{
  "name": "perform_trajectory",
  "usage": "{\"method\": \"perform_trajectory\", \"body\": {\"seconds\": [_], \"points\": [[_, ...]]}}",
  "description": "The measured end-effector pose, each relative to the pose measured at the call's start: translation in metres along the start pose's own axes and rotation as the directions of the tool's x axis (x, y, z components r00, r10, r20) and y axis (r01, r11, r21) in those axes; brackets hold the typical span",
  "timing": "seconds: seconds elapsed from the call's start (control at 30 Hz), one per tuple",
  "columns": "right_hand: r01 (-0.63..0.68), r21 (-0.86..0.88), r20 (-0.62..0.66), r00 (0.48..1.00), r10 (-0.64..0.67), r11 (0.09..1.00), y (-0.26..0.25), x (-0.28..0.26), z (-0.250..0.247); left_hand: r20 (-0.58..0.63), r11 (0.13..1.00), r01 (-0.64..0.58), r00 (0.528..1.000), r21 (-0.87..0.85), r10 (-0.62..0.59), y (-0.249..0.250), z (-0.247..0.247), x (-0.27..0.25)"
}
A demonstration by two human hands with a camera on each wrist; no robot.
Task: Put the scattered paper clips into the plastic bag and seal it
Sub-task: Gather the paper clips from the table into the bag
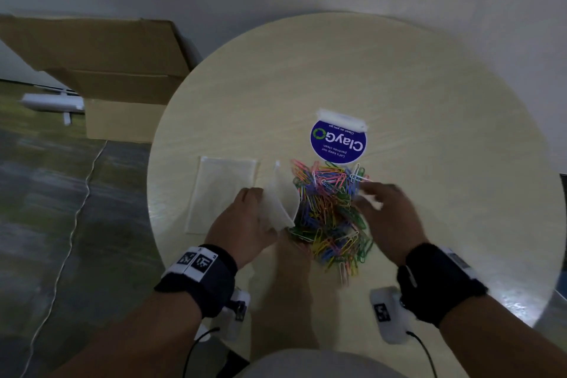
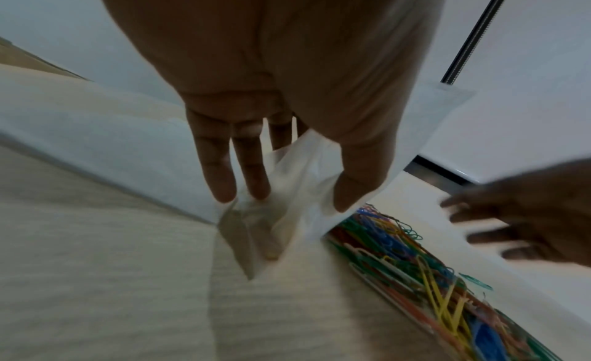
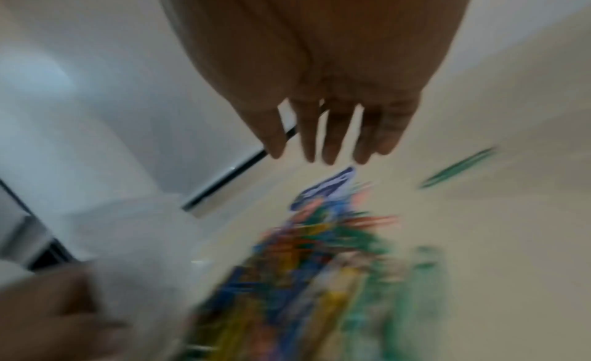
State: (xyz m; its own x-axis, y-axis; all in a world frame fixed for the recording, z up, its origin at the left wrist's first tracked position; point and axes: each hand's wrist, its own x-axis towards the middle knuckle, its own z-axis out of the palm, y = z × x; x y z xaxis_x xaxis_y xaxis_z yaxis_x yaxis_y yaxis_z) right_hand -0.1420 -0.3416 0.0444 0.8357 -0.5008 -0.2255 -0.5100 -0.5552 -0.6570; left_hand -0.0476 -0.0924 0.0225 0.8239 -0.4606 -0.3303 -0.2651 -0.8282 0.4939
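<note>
Your left hand (image 1: 245, 218) pinched a clear bag (image 1: 280, 202) between thumb and fingers, holding it tilted up off the table (image 1: 429, 101) with one lower corner near the surface. In the left wrist view the thumb (image 2: 358, 174) pressed the plastic from one side and two fingers (image 2: 220, 169) from the other, with the film crumpled between them. The bag sat just beside the left edge of the clips (image 1: 329, 212), a mixed pile of green, pink, blue and yellow lying in the middle of the round table, close in front of you.

Your right hand (image 1: 389, 212) hovered over the right side of the pile with fingers straight and spread, holding nothing; it was blurred in every view, so I could not tell whether the fingertips touched the clips. One green clip (image 3: 460, 168) lay apart from the heap, seen from the right wrist.

A second flat clear bag (image 1: 222, 193) lay on the table to the left of your left hand. A blue round "ClayGo" card (image 1: 337, 141) lay just behind the pile. A cardboard box (image 1: 122, 70) stood on the floor to the left of the table.
</note>
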Motion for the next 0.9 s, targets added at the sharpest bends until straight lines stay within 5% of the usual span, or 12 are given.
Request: {"method": "perform_trajectory", "body": {"seconds": [0.13, 0.27, 0.63, 0.9], "points": [[-0.238, -0.304, -0.046, 0.971, 0.235, 0.922, 0.057, 0.009, -0.002, -0.014, 1.0, 0.018, 1.0, -0.011, -0.018, -0.006, 0.005, -0.005], [-0.032, -0.469, 0.109, 0.99, 0.094, 0.883, 0.041, 0.009, 0.028, -0.032, 0.998, 0.056, 0.998, -0.036, -0.057, 0.0, 0.005, -0.007], [-0.072, -0.306, 0.213, 0.967, 0.142, 0.949, 0.01, 0.007, 0.033, -0.079, 1.0, 0.022, 0.997, -0.023, -0.023, 0.008, 0.0, -0.006], [0.028, -0.407, 0.226, 0.971, 0.071, 0.913, 0.011, 0.004, 0.026, -0.059, 0.999, 0.049, 0.997, 0.009, -0.048, 0.007, 0.002, -0.007]]}}
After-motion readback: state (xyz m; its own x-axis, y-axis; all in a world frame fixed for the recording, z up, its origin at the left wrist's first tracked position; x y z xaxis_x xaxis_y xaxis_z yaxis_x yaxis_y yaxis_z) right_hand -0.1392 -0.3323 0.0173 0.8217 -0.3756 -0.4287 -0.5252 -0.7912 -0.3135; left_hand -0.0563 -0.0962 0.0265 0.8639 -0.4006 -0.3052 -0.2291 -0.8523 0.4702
